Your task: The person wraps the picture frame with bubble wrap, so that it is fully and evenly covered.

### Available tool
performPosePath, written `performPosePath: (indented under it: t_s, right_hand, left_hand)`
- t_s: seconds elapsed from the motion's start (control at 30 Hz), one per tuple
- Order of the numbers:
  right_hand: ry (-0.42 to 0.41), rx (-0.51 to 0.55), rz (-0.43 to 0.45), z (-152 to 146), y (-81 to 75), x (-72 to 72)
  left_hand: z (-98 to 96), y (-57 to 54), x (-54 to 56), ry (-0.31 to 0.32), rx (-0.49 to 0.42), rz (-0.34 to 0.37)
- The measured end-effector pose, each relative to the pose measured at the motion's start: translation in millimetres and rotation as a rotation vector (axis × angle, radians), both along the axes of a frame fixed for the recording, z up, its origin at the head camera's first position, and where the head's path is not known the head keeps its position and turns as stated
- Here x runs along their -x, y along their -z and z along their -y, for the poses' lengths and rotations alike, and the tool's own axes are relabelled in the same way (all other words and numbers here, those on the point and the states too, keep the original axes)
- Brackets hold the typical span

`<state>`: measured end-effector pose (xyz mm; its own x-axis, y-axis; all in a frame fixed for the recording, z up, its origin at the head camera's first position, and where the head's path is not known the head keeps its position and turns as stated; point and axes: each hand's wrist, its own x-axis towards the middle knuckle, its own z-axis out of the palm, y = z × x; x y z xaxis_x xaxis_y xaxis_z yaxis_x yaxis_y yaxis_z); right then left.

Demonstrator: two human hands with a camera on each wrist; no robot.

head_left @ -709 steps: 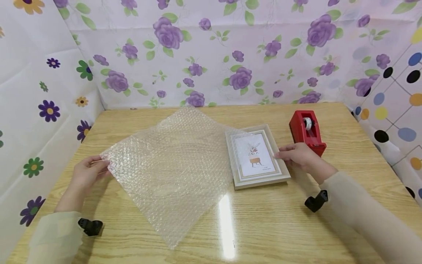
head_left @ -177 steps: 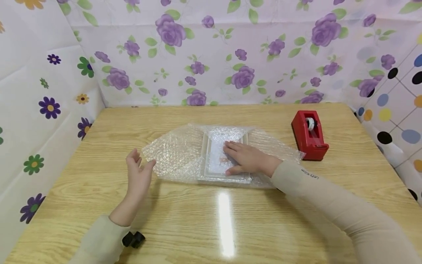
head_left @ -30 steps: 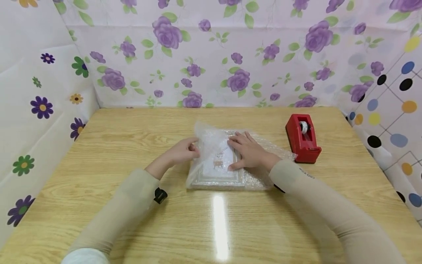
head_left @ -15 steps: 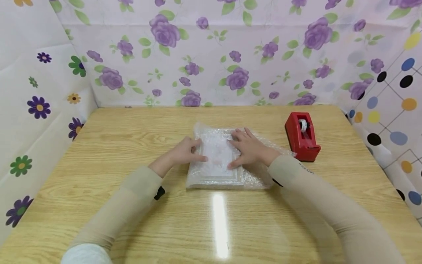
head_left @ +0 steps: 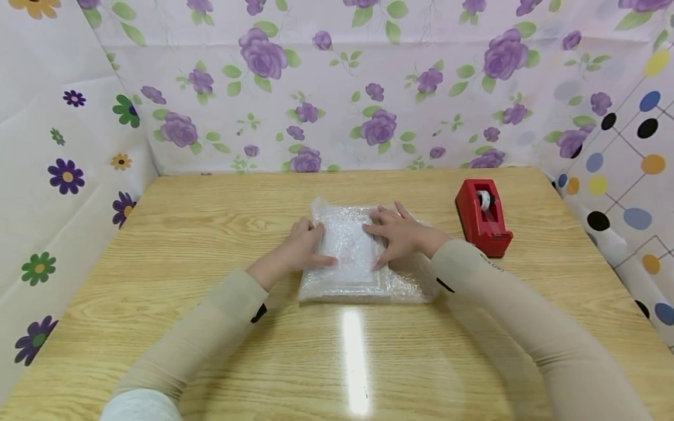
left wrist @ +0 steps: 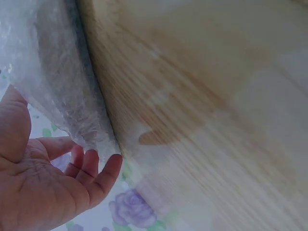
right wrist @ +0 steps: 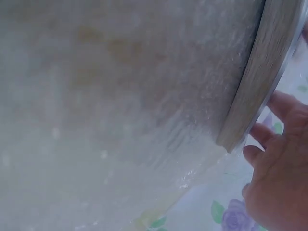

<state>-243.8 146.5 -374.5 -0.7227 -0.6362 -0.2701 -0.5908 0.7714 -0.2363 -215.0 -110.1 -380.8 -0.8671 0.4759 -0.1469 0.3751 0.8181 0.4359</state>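
A light picture frame point(head_left: 363, 287) lies on the table in the head view, its print blurred under clear bubble wrap point(head_left: 416, 283). The wrap's left part is folded over the frame's face; the right part spreads over the table. My left hand point(head_left: 297, 248) lies at the frame's left edge, thumb stretched over the wrap on top. In the left wrist view, the fingers of the left hand point(left wrist: 53, 185) touch the wrapped side. With fingers spread, my right hand point(head_left: 405, 235) rests on the frame's right edge. The right wrist view shows the frame's bare side point(right wrist: 257, 79) beside that hand point(right wrist: 284, 168).
A red tape dispenser point(head_left: 481, 219) with a roll of tape point(head_left: 484, 200) stands on the wooden table point(head_left: 231, 204), right of the frame. Flowered sheets point(head_left: 337, 76) hang behind and at the left; a dotted sheet point(head_left: 632, 193) hangs at the right.
Earlier the bubble wrap lay flat, with the frame at its right corner. A second ago my left hand held the left flap raised; now that flap lies flat and the hand presses it.
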Motion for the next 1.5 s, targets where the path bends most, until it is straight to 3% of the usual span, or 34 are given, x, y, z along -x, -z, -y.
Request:
performPosePath:
  t_s: [0.2,0.47,0.7,0.87,0.97,1.13,1.3,1.5]
  right_hand:
    - [0.021,-0.02,-0.025,-1,4.8,0.3]
    - [0.004,-0.052,-0.077,2,1.2,1.3]
    - [0.021,-0.138,-0.041,8,-13.2,2.5]
    - [0.004,-0.133,-0.046,9,-11.4,0.9]
    - [0.004,-0.107,-0.1,9,-6.2,-3.7]
    - [0.02,-0.065,-0.276,9,2.0,-20.8]
    - [0.143,0.084,-0.36,4,2.3,-42.3]
    - [0.449,0.213,-0.197,-21,-5.9,-64.5]
  left_hand:
    - [3.2,4.5,-3.4,0.025,-0.006,-0.012]
    - [2.9,9.0,-1.8,0.057,-0.023,0.069]
    - [-3.2,5.6,1.8,0.059,0.102,-0.01]
    - [-8.3,2.8,1.2,0.065,0.253,-0.1]
    - [-11.9,3.5,0.2,0.105,0.308,-0.159]
    - [-16.5,7.2,-2.9,0.179,0.3,-0.216]
    - [-19.1,6.7,-7.8,0.198,0.24,-0.251]
    - [-18.6,4.4,-12.0,0.163,0.22,-0.199]
